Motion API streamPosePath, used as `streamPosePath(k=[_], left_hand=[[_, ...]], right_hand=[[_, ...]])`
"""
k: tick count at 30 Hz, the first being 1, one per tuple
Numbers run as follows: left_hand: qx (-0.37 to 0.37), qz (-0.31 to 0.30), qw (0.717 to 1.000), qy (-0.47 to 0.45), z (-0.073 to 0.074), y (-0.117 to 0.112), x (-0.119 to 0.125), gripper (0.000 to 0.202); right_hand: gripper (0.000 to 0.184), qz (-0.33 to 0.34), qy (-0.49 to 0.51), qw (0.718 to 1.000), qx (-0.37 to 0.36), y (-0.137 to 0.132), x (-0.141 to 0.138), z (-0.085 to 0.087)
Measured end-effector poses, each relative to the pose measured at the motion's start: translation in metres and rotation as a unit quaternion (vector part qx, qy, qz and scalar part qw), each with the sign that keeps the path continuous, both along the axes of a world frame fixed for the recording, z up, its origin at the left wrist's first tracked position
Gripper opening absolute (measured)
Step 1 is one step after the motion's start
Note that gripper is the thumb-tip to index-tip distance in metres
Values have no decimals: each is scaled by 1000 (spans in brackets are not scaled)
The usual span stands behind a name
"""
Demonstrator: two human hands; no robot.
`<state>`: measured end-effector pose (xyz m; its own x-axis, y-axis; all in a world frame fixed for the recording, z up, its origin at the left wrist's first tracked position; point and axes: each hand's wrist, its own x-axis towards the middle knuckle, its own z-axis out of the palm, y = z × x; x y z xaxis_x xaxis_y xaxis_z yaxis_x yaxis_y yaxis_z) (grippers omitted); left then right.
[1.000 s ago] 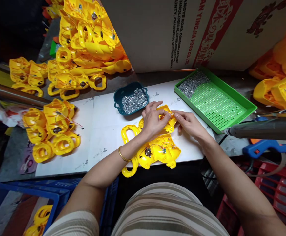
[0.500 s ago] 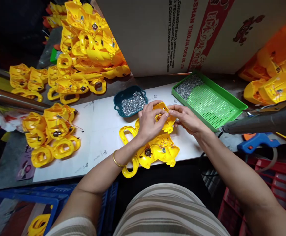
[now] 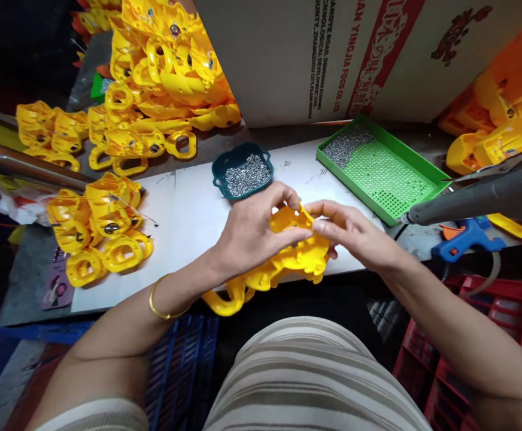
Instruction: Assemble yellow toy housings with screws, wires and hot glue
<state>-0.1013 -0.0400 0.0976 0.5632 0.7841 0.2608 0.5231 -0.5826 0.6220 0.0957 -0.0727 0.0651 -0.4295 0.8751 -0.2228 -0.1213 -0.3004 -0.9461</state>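
A yellow plastic toy shell (image 3: 303, 260) with a looped handle (image 3: 225, 301) is tilted up over the front edge of the white board. My left hand (image 3: 254, 230) curls over its upper left side, thumb stretched along the inside and fingertips at the top rim. At the right end, my right hand (image 3: 355, 236) pinches the raised rim between thumb and fingers, close to the left thumb tip. My hands hide much of the shell's inside. A second shell is partly covered beneath, and its outline merges with the held one.
Small screws fill part of a dark teal basket (image 3: 217, 173) behind my left hand. A green perforated tray (image 3: 404, 173) holds more screws. Yellow shells (image 3: 112, 209) lie at left and are piled behind. A blue glue gun (image 3: 467, 239) and a dark bar (image 3: 480, 194) are at right.
My hands and the held shell have come nearer to me, over the front shell, and the shell has tipped up. My left hand covers more of it now. The view has shifted slightly.
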Motion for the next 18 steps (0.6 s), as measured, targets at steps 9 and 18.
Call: streamPosePath(k=[9,18], left_hand=[[3,-94,995,-44,-32,-34,-11,18],[-138,-72,984,92,-33,-20,-39,75]], right_hand=[[40,14,44,997,-66,-48,-12,-25],[50,40,0,996,-80,-34,-1,-30]])
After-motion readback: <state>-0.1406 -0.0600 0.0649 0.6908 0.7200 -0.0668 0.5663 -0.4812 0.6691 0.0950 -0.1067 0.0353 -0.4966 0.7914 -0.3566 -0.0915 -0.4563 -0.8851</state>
